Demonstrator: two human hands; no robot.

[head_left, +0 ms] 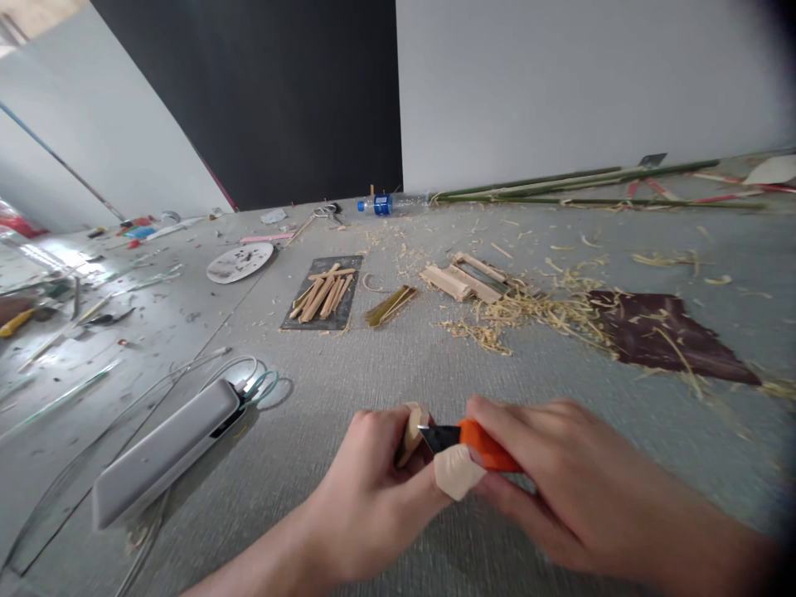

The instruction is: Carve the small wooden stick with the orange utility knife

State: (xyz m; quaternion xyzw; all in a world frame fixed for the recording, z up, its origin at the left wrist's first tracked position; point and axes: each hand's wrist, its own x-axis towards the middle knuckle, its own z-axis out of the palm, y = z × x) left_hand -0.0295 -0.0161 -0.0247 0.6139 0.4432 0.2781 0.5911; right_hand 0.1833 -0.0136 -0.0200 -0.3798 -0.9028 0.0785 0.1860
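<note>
My right hand (553, 473) is closed around the orange handle of a utility knife (488, 446), whose dark blade points left. In my left hand (379, 489) is a small pale piece of bamboo (413, 431), gripped between curled fingers and thumb. The blade's tip lies close to the piece; whether it touches cannot be made out. A beige wrap (457, 473) covers the tip of my left thumb, right below the blade. Beyond my hands lie a few split bamboo strips (390, 307) and a dark mat (291, 317) bearing several pale sticks (324, 294).
Pale bamboo blocks (463, 280) lie among curled shavings (528, 307), beside a maroon sheet (668, 332). On the left are a power bank (167, 448) with cables and a white plate (240, 262). A plastic bottle (382, 204) and long green poles (590, 186) lie along the wall.
</note>
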